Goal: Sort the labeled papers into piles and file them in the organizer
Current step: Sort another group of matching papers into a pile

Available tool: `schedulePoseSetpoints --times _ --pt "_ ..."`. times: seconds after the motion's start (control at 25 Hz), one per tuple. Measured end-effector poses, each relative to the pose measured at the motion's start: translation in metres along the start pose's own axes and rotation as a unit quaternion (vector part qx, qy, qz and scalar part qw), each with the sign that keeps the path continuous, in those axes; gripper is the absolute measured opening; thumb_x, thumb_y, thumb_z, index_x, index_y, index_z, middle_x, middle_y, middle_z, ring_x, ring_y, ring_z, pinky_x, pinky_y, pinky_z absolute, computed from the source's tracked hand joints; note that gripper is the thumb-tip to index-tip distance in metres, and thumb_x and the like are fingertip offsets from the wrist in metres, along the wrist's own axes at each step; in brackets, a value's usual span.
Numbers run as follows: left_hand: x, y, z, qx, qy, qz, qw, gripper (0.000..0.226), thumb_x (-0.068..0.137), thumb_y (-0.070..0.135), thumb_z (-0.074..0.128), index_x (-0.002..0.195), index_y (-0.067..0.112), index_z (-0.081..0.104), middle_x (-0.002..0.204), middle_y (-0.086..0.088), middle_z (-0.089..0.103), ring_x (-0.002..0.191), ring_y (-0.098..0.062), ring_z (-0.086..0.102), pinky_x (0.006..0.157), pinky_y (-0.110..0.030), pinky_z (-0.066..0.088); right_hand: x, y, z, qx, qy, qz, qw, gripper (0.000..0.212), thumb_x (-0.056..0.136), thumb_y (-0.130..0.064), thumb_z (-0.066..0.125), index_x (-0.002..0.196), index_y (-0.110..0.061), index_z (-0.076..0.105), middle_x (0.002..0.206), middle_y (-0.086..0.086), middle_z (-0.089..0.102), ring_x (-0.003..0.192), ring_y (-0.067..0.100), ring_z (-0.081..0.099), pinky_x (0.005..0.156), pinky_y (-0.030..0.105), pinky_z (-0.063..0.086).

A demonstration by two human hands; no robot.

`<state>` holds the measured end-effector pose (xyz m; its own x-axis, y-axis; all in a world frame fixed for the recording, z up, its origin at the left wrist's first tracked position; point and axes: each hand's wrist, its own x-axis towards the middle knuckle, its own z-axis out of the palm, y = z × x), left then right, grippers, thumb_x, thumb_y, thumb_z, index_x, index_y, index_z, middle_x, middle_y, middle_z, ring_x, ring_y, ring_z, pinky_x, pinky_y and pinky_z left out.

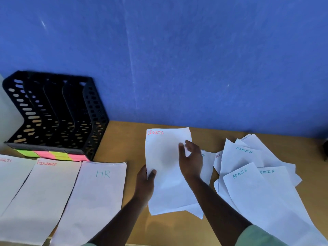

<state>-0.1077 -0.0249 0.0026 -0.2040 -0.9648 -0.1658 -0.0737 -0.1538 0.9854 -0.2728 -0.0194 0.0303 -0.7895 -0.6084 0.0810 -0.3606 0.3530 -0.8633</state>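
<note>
A white sheet marked SPORTS (165, 157) is held up in the middle of the view. My left hand (146, 180) pinches its left edge, thumb on top. My right hand (190, 160) hovers over the sheet's right side with relaxed fingers and grips nothing. On the left lie three sorted piles: SPORTS (10, 176), FINANCE (40, 192) and HR (95, 196). A loose heap of sheets marked ADMIN (252, 176) is spread at the right. The black organizer (53, 112) stands at the back left, its slots holding no paper.
Green, pink and yellow sticky notes (51, 155) line the organizer's front base. The wooden desk (124, 139) ends at a blue wall behind. A dark object (325, 150) shows at the far right edge.
</note>
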Motion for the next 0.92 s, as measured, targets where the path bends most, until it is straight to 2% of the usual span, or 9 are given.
schedulePoseSetpoints --times 0.12,0.24,0.4,0.48,0.56,0.64,0.72,0.8,0.92 --pt "-0.001 0.001 0.004 -0.001 0.008 0.005 1.000 0.023 0.103 0.015 0.048 0.110 0.030 0.064 0.107 0.021 0.072 0.105 0.005 0.064 0.083 -0.005 0.045 0.018 0.038 -0.026 0.005 -0.087 0.122 0.989 0.051 0.089 -0.042 0.075 0.129 -0.014 0.063 0.126 0.006 0.070 0.117 0.028 0.065 0.099 0.045 0.055" --pt "-0.005 0.001 0.016 0.008 0.006 -0.002 1.000 0.024 0.103 0.018 0.047 0.112 0.035 0.061 0.109 0.025 0.069 0.104 0.011 0.061 0.078 0.001 0.042 0.018 0.056 -0.042 0.154 -0.208 0.201 0.945 0.014 0.087 -0.022 0.081 0.099 -0.021 0.074 0.102 -0.001 0.080 0.095 0.020 0.075 0.072 0.023 0.060" --pt "-0.005 0.004 0.028 0.038 0.038 0.018 0.998 0.039 0.095 0.006 0.056 0.118 0.038 0.053 0.115 0.016 0.064 0.108 -0.002 0.061 0.086 -0.016 0.048 0.002 0.058 -0.056 0.100 -0.144 0.081 0.981 0.024 0.089 -0.007 0.072 0.090 -0.031 0.071 0.082 -0.017 0.076 0.088 0.010 0.073 0.065 0.012 0.051" --pt "-0.004 0.009 0.037 0.049 0.079 0.041 0.995 0.040 0.094 0.009 0.058 0.130 0.027 0.050 0.120 0.011 0.064 0.111 -0.011 0.061 0.090 -0.027 0.052 -0.010 0.054 -0.059 0.067 -0.093 -0.012 0.993 0.029 0.094 -0.002 0.061 0.106 -0.027 0.071 0.098 -0.018 0.074 0.092 0.010 0.070 0.074 0.007 0.048" --pt "-0.007 0.017 0.047 0.057 0.090 0.093 0.990 0.043 0.097 0.023 0.059 0.136 0.028 0.040 0.121 0.032 0.056 0.113 0.002 0.058 0.084 -0.013 0.052 -0.022 0.051 -0.061 0.060 -0.093 -0.099 0.989 0.035 0.099 -0.005 0.051 0.128 -0.018 0.066 0.121 -0.016 0.068 0.110 0.001 0.064 0.093 0.003 0.044" --pt "-0.010 0.021 0.055 0.081 0.087 0.156 0.981 0.038 0.099 0.025 0.056 0.129 0.035 0.036 0.115 0.043 0.052 0.109 0.012 0.056 0.076 -0.002 0.048 -0.030 0.053 -0.064 0.074 -0.117 -0.129 0.982 0.041 0.102 -0.010 0.050 0.136 -0.032 0.055 0.131 -0.022 0.061 0.120 -0.009 0.057 0.104 0.008 0.042" --pt "-0.009 0.016 0.057 0.102 0.089 0.175 0.975 0.032 0.100 0.020 0.052 0.124 0.033 0.035 0.116 0.028 0.055 0.108 0.004 0.058 0.083 -0.007 0.048 -0.031 0.058 -0.065 0.063 -0.129 -0.099 0.985 0.047 0.102 -0.009 0.054 0.137 -0.039 0.045 0.131 -0.021 0.058 0.121 -0.004 0.055 0.106 0.017 0.044" --pt "-0.007 0.004 0.056 0.117 0.097 0.163 0.975 0.027 0.101 0.013 0.049 0.119 0.028 0.036 0.113 0.007 0.058 0.105 -0.001 0.058 0.084 -0.010 0.046 -0.028 0.068 -0.064 0.051 -0.125 -0.061 0.989 0.048 0.100 -0.004 0.054 0.140 -0.030 0.048 0.130 -0.018 0.057 0.121 0.001 0.055 0.108 0.027 0.046" --pt "-0.001 -0.009 0.057 0.155 0.105 0.111 0.976 0.005 0.102 0.007 0.043 0.106 0.008 0.042 0.079 0.007 0.049 0.073 0.004 0.054 0.062 -0.011 0.041 -0.020 0.074 -0.062 0.027 -0.100 -0.032 0.994 0.037 0.101 -0.004 0.053 0.135 -0.017 0.057 0.118 -0.014 0.063 0.112 0.009 0.063 0.101 0.031 0.053"
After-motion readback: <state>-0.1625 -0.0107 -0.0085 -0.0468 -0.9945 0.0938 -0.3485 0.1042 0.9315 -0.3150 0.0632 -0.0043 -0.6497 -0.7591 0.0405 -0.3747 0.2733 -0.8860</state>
